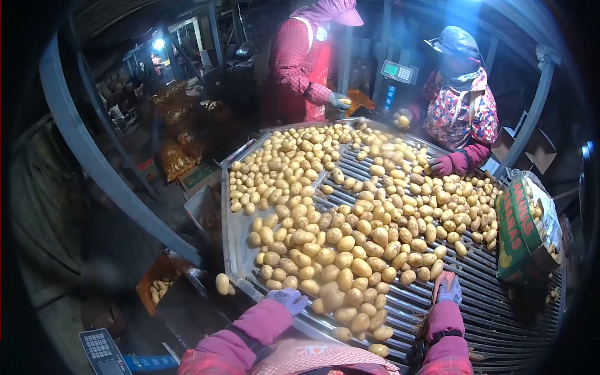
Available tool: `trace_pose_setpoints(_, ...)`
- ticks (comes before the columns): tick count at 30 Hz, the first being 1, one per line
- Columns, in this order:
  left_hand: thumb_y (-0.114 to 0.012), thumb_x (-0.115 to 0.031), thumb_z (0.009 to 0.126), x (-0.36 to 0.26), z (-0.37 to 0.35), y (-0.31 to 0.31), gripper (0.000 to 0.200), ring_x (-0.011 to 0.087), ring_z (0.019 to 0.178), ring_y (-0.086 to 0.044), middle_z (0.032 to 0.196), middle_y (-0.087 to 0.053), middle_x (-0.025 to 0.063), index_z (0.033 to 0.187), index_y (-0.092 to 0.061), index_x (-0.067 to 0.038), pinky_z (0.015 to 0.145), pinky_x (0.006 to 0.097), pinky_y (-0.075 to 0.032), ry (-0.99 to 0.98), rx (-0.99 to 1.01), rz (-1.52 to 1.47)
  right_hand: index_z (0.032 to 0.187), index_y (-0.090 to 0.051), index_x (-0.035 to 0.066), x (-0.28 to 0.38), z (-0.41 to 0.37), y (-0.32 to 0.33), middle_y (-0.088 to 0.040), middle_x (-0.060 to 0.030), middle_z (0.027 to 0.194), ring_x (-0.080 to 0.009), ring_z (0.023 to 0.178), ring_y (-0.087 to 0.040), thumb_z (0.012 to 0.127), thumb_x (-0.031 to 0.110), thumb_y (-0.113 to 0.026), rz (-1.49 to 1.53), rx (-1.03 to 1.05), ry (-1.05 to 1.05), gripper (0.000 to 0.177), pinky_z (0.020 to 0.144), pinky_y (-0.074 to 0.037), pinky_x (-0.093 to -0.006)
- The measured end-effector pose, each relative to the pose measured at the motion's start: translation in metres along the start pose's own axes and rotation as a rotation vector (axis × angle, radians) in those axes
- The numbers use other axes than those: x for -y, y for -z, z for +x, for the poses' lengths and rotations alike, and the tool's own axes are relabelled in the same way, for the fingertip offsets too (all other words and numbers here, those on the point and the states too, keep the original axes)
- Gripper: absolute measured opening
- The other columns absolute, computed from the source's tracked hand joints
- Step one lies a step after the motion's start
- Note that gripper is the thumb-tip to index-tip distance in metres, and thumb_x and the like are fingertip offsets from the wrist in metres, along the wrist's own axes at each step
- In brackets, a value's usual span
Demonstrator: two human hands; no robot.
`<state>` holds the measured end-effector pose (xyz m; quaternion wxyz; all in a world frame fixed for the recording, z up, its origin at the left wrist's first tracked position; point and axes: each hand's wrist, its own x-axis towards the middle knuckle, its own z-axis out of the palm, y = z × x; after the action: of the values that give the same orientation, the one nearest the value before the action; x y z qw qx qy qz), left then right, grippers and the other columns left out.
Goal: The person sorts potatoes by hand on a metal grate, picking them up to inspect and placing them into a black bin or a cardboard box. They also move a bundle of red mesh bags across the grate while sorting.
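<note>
Found potatoes (344, 259) heaped on the slatted table (487, 300), just left of the gloved, straight-fingered right hand (447, 289) and just beyond the gloved left hand (289, 300), with grip impossible to tell, at the near-left rim (312, 329).

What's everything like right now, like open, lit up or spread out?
Potatoes: loose, heaped
Table: partly covered
Green box: open, potatoes inside
Orange crate: open, potatoes inside
Far scale: screen lit green
Lamp: on
Left hand: gloved
Right hand: gloved
</note>
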<state>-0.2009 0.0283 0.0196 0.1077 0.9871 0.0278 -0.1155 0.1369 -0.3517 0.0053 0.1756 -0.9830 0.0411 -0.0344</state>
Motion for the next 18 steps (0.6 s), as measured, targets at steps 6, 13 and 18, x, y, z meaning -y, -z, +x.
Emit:
trace_pose_setpoints(6, -0.041, -0.023, 0.092, -0.003, 0.001, 0.001, 0.026, 0.0244, 0.103, -0.056, 0.107, -0.055, 0.0062, 0.114, -0.054, -0.016, 0.081, 0.0417, -0.045, 0.039, 0.049, -0.011, 0.111, -0.059, 0.006, -0.008, 0.001, 0.004, -0.06, -0.0231, 0.108, -0.0426, 0.104, -0.054, 0.091, 0.045, -0.038, 0.001, 0.054, 0.181, 0.048, 0.088, -0.044, -0.0478)
trace_pose_setpoints(13, -0.039, -0.026, 0.094, 0.002, 0.009, -0.002, 0.027, 0.0237, 0.102, -0.056, 0.105, -0.056, 0.0049, 0.113, -0.055, -0.017, 0.079, 0.0414, -0.045, 0.045, 0.072, 0.001, 0.099, -0.065, 0.005, -0.001, -0.032, -0.012, -0.062, -0.0246, 0.096, -0.0442, 0.094, -0.057, 0.089, 0.042, -0.044, 0.137, -0.043, 0.131, 0.044, 0.079, -0.046, -0.0484)
trace_pose_setpoints(18, -0.039, -0.027, 0.094, 0.001, 0.008, -0.001, 0.028, 0.0235, 0.102, -0.056, 0.104, -0.056, 0.0051, 0.116, -0.054, -0.018, 0.079, 0.0413, -0.045, 0.052, 0.027, -0.013, 0.096, -0.066, 0.006, 0.023, -0.04, 0.008, -0.063, -0.0234, 0.094, -0.0439, 0.092, -0.058, 0.092, 0.042, -0.035, 0.134, -0.034, 0.072, 0.048, 0.076, -0.046, -0.0491)
